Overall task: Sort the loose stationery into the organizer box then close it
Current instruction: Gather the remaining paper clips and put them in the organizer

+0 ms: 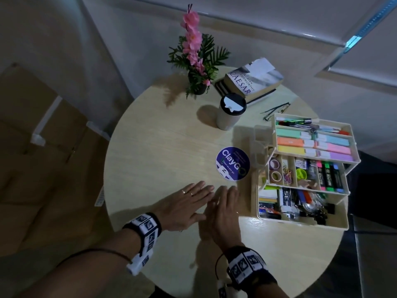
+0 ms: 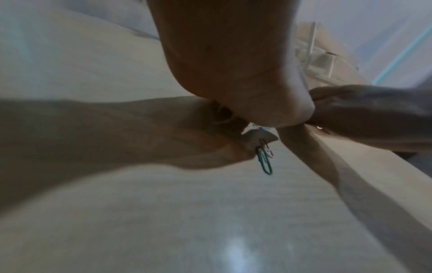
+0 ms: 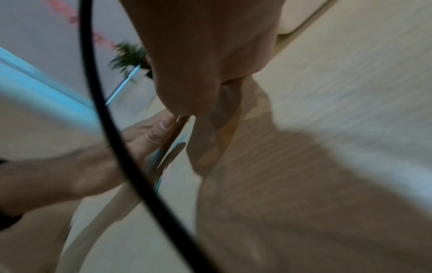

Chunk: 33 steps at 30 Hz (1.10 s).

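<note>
The cream organizer box (image 1: 300, 225) stands open at the table's right, its tiers fanned out. Pastel highlighters (image 1: 313, 145) fill the top tray; tape rolls, coloured clips and markers lie in the middle tray (image 1: 300, 172); binder clips and pens sit in the bottom. My left hand (image 1: 199, 191) and right hand (image 1: 225, 193) lie flat side by side on the table left of the box, fingers straight and overlapping. In the left wrist view a teal paper clip (image 2: 265, 163) and a red paper clip (image 2: 267, 147) lie on the table under my left hand (image 2: 233, 73). The right wrist view is blurred.
A lidded coffee cup (image 1: 231, 112), stacked books (image 1: 251, 80), a potted pink flower (image 1: 197, 61) and black glasses (image 1: 276, 110) sit at the back of the round table (image 1: 150, 147). A round purple sticker (image 1: 232, 164) lies just beyond my fingers. A black cable (image 3: 117, 147) crosses the right wrist view.
</note>
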{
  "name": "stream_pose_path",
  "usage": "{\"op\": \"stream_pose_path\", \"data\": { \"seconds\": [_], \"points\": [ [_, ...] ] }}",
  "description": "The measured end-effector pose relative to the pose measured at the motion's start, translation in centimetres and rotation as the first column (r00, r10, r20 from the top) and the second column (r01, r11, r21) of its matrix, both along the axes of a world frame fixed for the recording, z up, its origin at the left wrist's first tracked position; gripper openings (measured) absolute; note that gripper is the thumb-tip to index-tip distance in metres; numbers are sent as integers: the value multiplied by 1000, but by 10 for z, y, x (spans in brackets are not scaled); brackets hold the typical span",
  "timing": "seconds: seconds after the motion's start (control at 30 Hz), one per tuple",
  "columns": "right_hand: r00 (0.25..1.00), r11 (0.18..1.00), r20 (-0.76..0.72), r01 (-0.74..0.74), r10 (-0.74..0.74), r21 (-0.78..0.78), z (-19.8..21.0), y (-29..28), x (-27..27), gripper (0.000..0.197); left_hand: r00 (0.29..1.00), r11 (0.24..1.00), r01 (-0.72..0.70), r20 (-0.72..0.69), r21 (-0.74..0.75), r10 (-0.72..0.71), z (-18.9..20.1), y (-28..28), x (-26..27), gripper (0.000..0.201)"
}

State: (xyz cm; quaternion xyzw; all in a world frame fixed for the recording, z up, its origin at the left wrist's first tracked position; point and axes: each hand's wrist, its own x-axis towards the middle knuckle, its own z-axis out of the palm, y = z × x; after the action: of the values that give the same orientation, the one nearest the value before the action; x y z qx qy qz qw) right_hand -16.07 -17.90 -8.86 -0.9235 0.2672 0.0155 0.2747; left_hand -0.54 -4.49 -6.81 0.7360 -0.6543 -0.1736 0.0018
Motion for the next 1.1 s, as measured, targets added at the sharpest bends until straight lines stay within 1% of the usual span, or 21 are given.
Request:
{"op": "stream_pose_path", "data": {
  "seconds": [0.03, 0.07, 0.13, 0.17, 0.2, 0.23, 0.27, 0.3, 0.33, 0.4, 0.43, 0.47, 0.53, 0.6, 0.63, 0.7, 0.8, 0.9, 0.97, 1.03, 1.1],
  "points": [
    [995, 995, 38, -94, 93, 16, 4, 4, -5, 65, 998, 998, -61, -26, -14, 61, 5, 9, -1, 75],
    [986, 986, 81, -148, 143, 72, 9, 5, -10, 70, 990, 990, -136, -47, -29, 134, 11, 19, -3, 77],
    [980, 969, 127, -173, 152, 177, 21, -1, -17, 78, 952, 957, -291, -105, -2, 289, 20, 42, -5, 87],
    [981, 976, 145, -151, 128, 159, 26, -6, -18, 81, 929, 938, -345, -128, 44, 348, 23, 55, -7, 95],
    [984, 988, 149, -111, 95, 104, 26, -12, -18, 78, 915, 922, -378, -123, 81, 385, 24, 67, -10, 102],
    [991, 998, 129, -41, 33, 56, 25, -17, -15, 70, 908, 912, -399, -98, 98, 408, 25, 78, -14, 106],
    [996, 998, 76, 41, -45, 45, 23, -19, -12, 63, 902, 903, -417, -77, 104, 425, 24, 85, -19, 106],
    [995, 993, 5, 99, -99, 65, 24, -19, -7, 67, 892, 893, -437, -73, 106, 445, 24, 90, -25, 103],
    [994, 991, -53, 105, -100, 89, 22, -17, -3, 74, 880, 883, -460, -83, 96, 468, 23, 91, -32, 96],
    [995, 994, -95, 4, 7, 112, 20, -7, 6, 85, 845, 856, -516, -144, 35, 516, 16, 85, -42, 81],
    [992, 993, -104, -63, 73, 97, 23, 0, 13, 85, 807, 827, -562, -216, 3, 549, 12, 80, -45, 73],
    [986, 991, -105, -121, 126, 57, 24, 4, 19, 79, 761, 795, -606, -300, -16, 575, 8, 72, -46, 65],
    [978, 980, -79, -196, 193, -35, 24, 11, 31, 56, 682, 736, -676, -404, -32, 609, 1, 60, -46, 51],
    [972, 969, -23, -233, 232, -77, 17, 13, 34, 37, 649, 704, -709, -420, -34, 634, -2, 48, -46, 37],
    [969, 967, 7, -244, 246, -73, 14, 11, 34, 35, 638, 691, -722, -413, -27, 650, -1, 42, -48, 32],
    [961, 961, 54, -268, 271, -61, 10, 5, 31, 36, 617, 669, -743, -387, -1, 685, 3, 34, -54, 30],
    [947, 946, 20, -320, 322, -54, 10, -5, 34, 33, 610, 661, -750, -345, 39, 713, 6, 24, -66, 34],
    [933, 932, -11, -360, 360, -52, 9, -18, 36, 33, 601, 661, -747, -345, 79, 721, 5, 14, -70, 20],
    [930, 929, -8, -367, 367, -49, 11, -27, 33, 35, 583, 652, -750, -354, 110, 731, 3, 9, -68, 17],
    [947, 947, 7, -320, 321, -25, 17, -33, 30, 33, 568, 636, -761, -343, 128, 748, 5, 4, -65, 12],
    [973, 975, 72, -222, 220, 20, 30, -39, 25, 24, 558, 639, -756, -370, 141, 742, 10, 1, -64, 18]
  ]
}}
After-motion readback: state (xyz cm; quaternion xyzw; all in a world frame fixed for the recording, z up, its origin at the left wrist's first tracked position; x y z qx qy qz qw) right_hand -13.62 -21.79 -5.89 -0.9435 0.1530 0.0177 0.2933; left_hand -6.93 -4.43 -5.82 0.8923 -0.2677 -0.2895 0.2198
